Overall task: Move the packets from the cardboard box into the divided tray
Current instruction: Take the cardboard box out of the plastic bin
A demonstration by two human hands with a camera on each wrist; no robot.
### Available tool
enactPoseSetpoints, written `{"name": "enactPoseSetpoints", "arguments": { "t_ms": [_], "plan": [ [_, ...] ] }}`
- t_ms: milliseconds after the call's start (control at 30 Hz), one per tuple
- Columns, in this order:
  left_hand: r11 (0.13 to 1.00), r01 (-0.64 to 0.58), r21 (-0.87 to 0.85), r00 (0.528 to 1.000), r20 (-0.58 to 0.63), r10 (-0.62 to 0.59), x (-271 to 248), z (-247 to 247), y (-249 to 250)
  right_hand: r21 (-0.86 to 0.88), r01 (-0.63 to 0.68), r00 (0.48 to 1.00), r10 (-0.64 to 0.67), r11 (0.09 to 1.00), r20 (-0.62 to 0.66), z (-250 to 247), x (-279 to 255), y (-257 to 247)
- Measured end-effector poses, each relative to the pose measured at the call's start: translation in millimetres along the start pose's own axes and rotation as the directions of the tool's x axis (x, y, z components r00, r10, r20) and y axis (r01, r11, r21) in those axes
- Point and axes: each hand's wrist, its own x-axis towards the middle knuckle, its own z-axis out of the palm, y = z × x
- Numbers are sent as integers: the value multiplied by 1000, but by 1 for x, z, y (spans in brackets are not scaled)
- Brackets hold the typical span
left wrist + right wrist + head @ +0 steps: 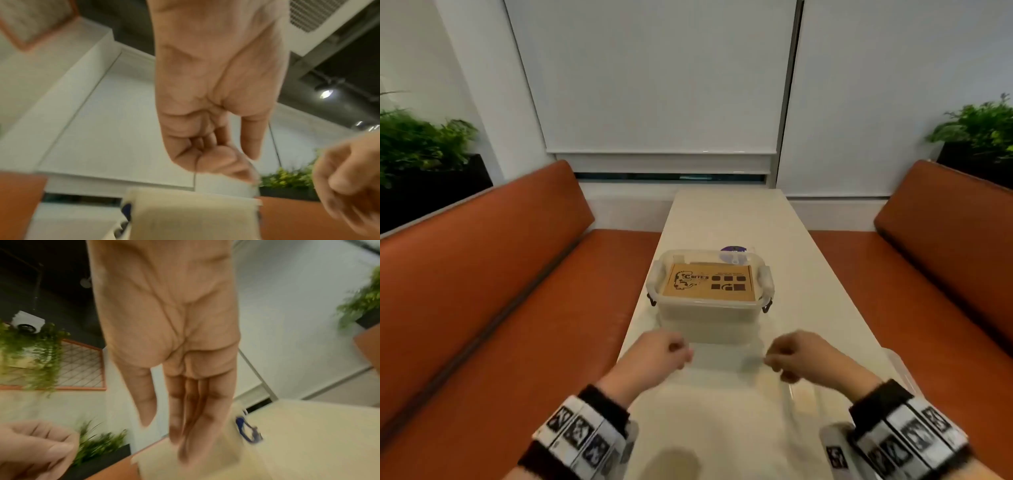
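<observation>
Both wrists carry patterned bands, and ahead of them the left hand (659, 353) and right hand (799, 354) hover over the table (726, 212), just short of the clear lidded container (709, 291), apart from each other. Left-hand fingers are curled and seem to hold nothing; the right hand's fingers look curled from the head view but straight from the wrist view, so I cannot tell its state. Inside the container, under its latched lid, lies the cardboard box (709, 282), shut, its packets unseen. A clear tray-like piece (804, 397) lies on the near side of the container, blurred. Likely the opening step: the side latches need releasing first.
</observation>
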Motion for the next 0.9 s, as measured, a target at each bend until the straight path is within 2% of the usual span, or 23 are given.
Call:
{"name": "enactPoseSetpoints", "arguments": {
  "t_ms": [67, 100, 167, 233, 333, 467, 567, 667, 800, 900],
  "plan": [
    [1000, 7, 29, 974, -227, 0, 36, -15, 7, 38, 23, 969, -13, 999, -249, -12, 35, -16],
    [999, 10, 30, 955, -298, 0, 54, -22, 10, 23, 42, 942, -32, 999, -333, -17, 53, -24],
    [998, 51, 27, 929, -367, -38, 81, -33, 20, -28, 41, 901, -49, 999, -432, -23, 83, -40],
    [989, 123, 78, 915, -396, -82, 100, -34, 21, -56, 2, 883, -28, 998, -469, -21, 108, -48],
    [969, 195, 150, 922, -366, -128, 126, -31, 14, -105, -88, 890, 31, 991, -455, -16, 141, -49],
    [947, 223, 231, 952, -260, -161, 152, -21, 3, -150, -180, 893, 97, 972, -440, -8, 169, -40],
    [916, 252, 312, 957, -219, -188, 164, -18, 0, -94, -219, 878, 154, 971, -453, -3, 182, -38],
    [901, 300, 313, 945, -228, -235, 177, -14, 0, -31, -251, 864, 210, 967, -459, 2, 192, -40],
    [886, 394, 245, 910, -240, -338, 186, -9, 2, -115, -293, 823, 189, 949, -536, 12, 195, -38],
    [898, 394, 195, 900, -277, -335, 189, -4, -1, -156, -319, 796, 175, 935, -580, 18, 195, -38]
  ]
}}
